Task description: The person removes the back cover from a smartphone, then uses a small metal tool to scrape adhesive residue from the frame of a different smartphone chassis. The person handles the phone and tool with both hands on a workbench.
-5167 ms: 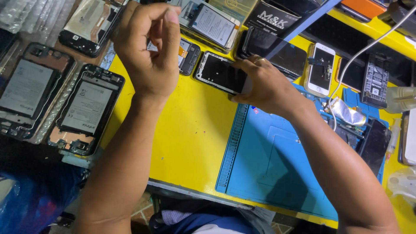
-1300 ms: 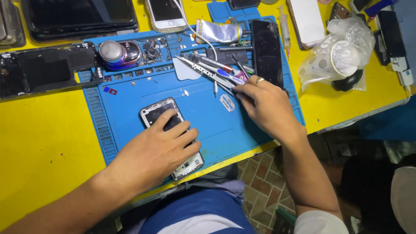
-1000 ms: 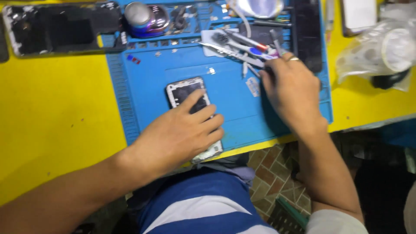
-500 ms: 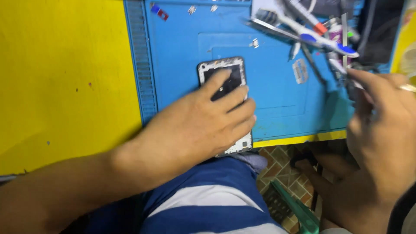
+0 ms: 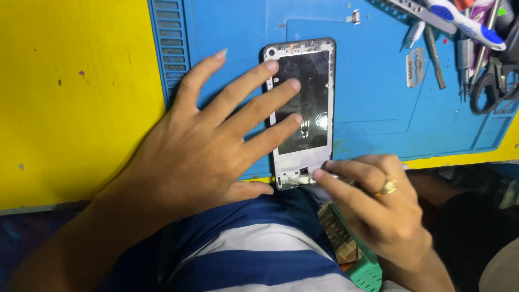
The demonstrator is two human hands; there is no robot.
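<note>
An opened phone (image 5: pixel 301 111) lies on a blue mat (image 5: pixel 373 103), a small white oval label (image 5: pixel 414 67) to its right. The left hand (image 5: pixel 205 146), fingers spread flat, presses the phone. The right hand (image 5: pixel 373 208) pinches a thin tool (image 5: pixel 324 177) at the phone's near edge.

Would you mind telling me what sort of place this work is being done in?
Most likely a phone repair bench. An opened phone frame lies on a blue repair mat over a yellow table, the left hand steadies it, and small hand tools lie at the mat's far right.
</note>
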